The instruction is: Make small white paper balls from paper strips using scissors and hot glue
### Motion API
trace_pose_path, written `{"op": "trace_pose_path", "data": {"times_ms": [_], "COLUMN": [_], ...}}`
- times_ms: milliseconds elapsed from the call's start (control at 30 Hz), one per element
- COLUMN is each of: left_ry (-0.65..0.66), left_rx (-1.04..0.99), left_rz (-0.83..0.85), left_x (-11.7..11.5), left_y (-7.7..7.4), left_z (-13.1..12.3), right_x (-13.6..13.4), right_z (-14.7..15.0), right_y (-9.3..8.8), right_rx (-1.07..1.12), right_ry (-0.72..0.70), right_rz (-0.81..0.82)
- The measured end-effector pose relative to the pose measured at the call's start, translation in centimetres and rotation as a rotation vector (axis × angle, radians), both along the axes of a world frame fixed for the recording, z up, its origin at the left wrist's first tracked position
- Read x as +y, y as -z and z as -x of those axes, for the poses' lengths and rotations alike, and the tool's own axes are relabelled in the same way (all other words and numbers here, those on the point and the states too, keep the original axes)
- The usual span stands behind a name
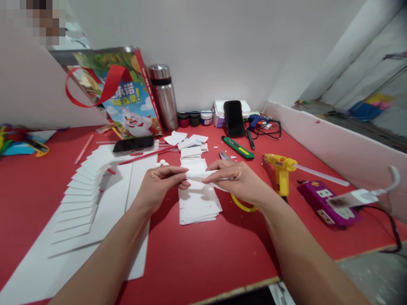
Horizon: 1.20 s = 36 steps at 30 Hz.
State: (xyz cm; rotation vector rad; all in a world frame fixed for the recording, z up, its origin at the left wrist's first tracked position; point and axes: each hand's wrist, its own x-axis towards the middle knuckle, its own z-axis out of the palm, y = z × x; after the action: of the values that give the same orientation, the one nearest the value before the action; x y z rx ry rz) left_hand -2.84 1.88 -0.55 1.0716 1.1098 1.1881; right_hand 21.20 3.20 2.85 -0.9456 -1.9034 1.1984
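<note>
Between my two hands is a small white strip of paper (199, 175). My left hand (159, 186) pinches its left end between thumb and fingers. On the other side, my right hand (243, 182) is closed on the right part of it. Below them lies a stack of white paper pieces (199, 209), with more cut paper pieces (190, 148) behind. A pair of scissors shows as metal blades (224, 156) and a yellow handle (243, 205) around my right hand, which hides the middle; whether the hand touches them I cannot tell.
A fanned row of folded white paper (78, 199) lies on a white sheet (136, 254) at left, beside a phone (133, 145). To the right are a green cutter (238, 147), a yellow glue gun (281, 169) and a purple box (329, 203). A steel flask (165, 97) stands behind.
</note>
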Motion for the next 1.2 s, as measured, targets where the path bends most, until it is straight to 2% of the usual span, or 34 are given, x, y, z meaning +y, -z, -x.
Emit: {"op": "trace_pose_path", "data": {"times_ms": [67, 100, 200, 267, 333, 400, 467, 533, 733, 900, 1100, 1200], "left_ry": [-0.001, 0.011, 0.169, 0.306, 0.411, 0.447, 0.425, 0.382, 0.287, 0.337, 0.360, 0.319], "left_rx": [0.029, 0.017, -0.087, -0.087, -0.013, 0.071, 0.139, 0.187, 0.243, 0.312, 0.469, 0.577], "left_rz": [-0.070, -0.096, -0.061, -0.013, 0.011, 0.002, -0.026, -0.053, -0.111, -0.124, -0.248, -0.430], "left_x": [0.1, 0.2, 0.1, -0.2, -0.5, -0.8, -0.9, -0.9, -0.6, -0.5, -0.6, -0.7], "left_y": [-0.1, -0.1, -0.3, -0.5, -0.6, -0.8, -1.0, -1.0, -0.7, -0.4, -0.5, -0.5], "left_z": [0.6, 1.0, 1.7, 1.7, 1.3, 0.8, 0.4, 0.1, 0.2, 0.3, 0.1, 0.0], "right_x": [0.3, 0.5, 0.9, 0.6, 0.0, -0.8, -1.4, -1.6, -1.1, -1.1, -0.8, -0.8], "right_z": [-1.3, -1.9, -2.7, -1.7, 0.1, 2.1, 3.4, 4.0, 3.3, 3.1, 3.0, 3.0], "right_y": [-0.5, -0.7, -0.9, -0.7, -0.3, 0.1, 0.5, 0.8, 1.4, 1.4, 1.7, 1.7], "right_rx": [0.069, 0.178, 0.498, 0.528, 0.440, 0.336, 0.236, 0.170, 0.086, 0.055, -0.025, -0.022], "right_ry": [0.074, 0.130, 0.217, 0.147, 0.007, -0.101, -0.241, -0.292, -0.210, -0.199, -0.069, -0.052], "right_rz": [0.018, 0.041, 0.239, 0.416, 0.630, 0.731, 0.808, 0.809, 0.778, 0.677, 0.577, 0.586]}}
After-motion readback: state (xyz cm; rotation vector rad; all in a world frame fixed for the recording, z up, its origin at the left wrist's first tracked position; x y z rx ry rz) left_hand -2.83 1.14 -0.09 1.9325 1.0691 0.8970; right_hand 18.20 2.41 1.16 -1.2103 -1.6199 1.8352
